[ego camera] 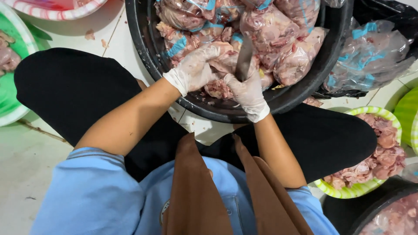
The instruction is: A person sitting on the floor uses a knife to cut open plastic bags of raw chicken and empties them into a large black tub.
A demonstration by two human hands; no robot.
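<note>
My left hand [193,69], in a thin clear glove, grips a piece of raw chicken [224,61] over a big black tub [143,39]. My right hand [248,91], gloved too, is closed on the handle of a knife whose dark blade [244,58] points up against that piece. The tub holds several clear plastic bags of raw chicken [270,30] with blue markings. Small meat scraps lie on the tub's near rim.
A green-and-white striped basket [374,111] of cut chicken sits at the right, with another black tub [370,209] below it. A bagged chicken pile [370,56] rests on black plastic at the upper right. Green and red bowls [17,109] stand at the left on the tiled floor.
</note>
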